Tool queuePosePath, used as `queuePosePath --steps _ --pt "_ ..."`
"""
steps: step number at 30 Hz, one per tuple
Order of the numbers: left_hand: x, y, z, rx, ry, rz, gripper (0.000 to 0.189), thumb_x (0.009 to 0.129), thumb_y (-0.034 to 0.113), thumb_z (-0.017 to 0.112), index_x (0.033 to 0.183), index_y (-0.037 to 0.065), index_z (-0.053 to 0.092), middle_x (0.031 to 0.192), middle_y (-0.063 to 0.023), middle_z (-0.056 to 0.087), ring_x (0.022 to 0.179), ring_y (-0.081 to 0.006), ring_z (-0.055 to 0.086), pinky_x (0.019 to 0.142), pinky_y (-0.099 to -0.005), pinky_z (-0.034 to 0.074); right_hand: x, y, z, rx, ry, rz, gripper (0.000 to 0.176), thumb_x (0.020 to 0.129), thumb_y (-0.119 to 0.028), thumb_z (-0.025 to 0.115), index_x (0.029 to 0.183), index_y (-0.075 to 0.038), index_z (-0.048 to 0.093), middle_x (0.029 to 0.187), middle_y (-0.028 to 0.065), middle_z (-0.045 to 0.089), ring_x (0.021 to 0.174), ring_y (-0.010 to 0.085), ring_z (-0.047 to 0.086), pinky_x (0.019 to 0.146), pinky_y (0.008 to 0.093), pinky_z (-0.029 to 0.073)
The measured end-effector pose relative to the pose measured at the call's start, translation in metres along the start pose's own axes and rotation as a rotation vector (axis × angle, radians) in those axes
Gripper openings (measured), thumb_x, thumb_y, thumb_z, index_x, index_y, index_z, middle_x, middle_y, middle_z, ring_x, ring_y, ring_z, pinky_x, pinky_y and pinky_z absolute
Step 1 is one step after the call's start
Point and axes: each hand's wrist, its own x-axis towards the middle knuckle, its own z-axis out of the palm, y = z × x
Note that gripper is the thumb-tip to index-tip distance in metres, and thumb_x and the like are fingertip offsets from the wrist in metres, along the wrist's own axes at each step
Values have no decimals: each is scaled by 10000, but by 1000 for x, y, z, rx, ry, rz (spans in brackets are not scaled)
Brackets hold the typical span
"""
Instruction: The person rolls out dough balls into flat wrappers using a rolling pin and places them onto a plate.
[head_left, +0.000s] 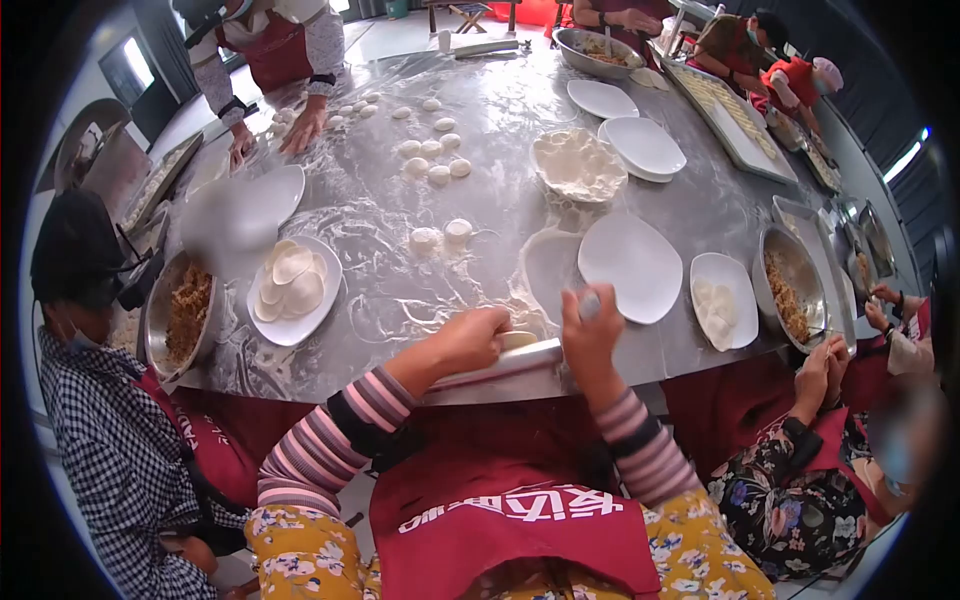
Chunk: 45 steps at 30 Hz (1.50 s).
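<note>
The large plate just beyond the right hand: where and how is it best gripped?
Probably at the near rim, coming from the person's side, thumb on top and fingers beneath. The plate is broad and shallow, its face bare and its near rim uncovered. The flour bowl sits beyond its far side, making that approach more awkward.

On your left, a person in a black-and-white checked shirt (115, 450) is near a round steel bowl of brown filling (149, 322). To your far right, a long metal tray (712, 138) holds rows of small pale pieces (735, 112).
</note>
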Motion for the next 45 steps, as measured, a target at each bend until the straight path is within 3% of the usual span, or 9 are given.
queuePosePath --steps 6,13,19,24,32,34,39,41,45 --pt "11 -10 2 -5 110 -33 176 792 169 584 862 12 620 834 -197 629 815 -338 610 704 -410 470 22 3 22 -94 42 -176 226 771 -72 675 885 -40 483 731 186 538 637 396 537 535 424 406" --pt "-17 -17 -2 -155 148 127 165 817 172 578 860 13 573 768 -147 604 736 -249 591 668 -371 453 -25 9 -25 30 -12 -65 202 821 -25 637 790 -54 439 601 22 450 489 92 438 441 266 356" --pt "-90 -67 -107 -306 379 -162 182 868 145 559 963 -1 614 863 -43 604 788 -115 563 713 -261 467 -26 2 -31 168 -88 134 203 806 -38 658 801 -37 455 655 73 459 537 170 439 503 298 385" --pt "-137 -140 -193 325 958 -672 233 752 203 645 880 9 650 845 -159 647 772 -243 627 711 -334 493 -27 1 -38 176 -97 117 201 809 -38 656 804 -36 455 655 75 459 536 167 442 500 294 384" --pt "0 -90 -142 153 574 -82 216 715 188 588 805 -2 642 795 -205 633 800 -332 619 741 -410 479 -29 6 -34 200 -77 96 207 789 -26 669 794 -39 462 649 86 468 518 192 446 493 301 389" --pt "42 -67 -119 324 420 -59 203 779 200 612 881 27 642 888 -175 631 842 -310 612 759 -387 483 -24 -2 -35 152 -53 53 207 787 -24 670 792 -39 464 648 90 469 515 196 448 492 301 390" --pt "98 -41 -69 555 465 -121 282 751 224 661 971 50 630 1023 -198 591 1059 -343 530 883 -418 452 -27 -7 -37 140 -56 71 219 770 -15 682 791 -43 466 646 96 476 513 208 472 486 306 396" --pt "110 -52 -56 595 602 -199 288 729 231 677 939 43 617 1004 -198 593 1004 -346 553 875 -417 458 -24 -10 -40 38 -28 -30 220 766 -15 686 791 -44 469 646 99 486 508 219 481 482 308 399" --pt "77 -27 -56 230 337 -94 286 680 197 721 832 5 572 870 -154 630 796 -328 618 739 -375 505 -25 -9 -42 93 -42 -8 217 758 -10 689 795 -46 478 646 103 501 507 241 507 480 310 403"
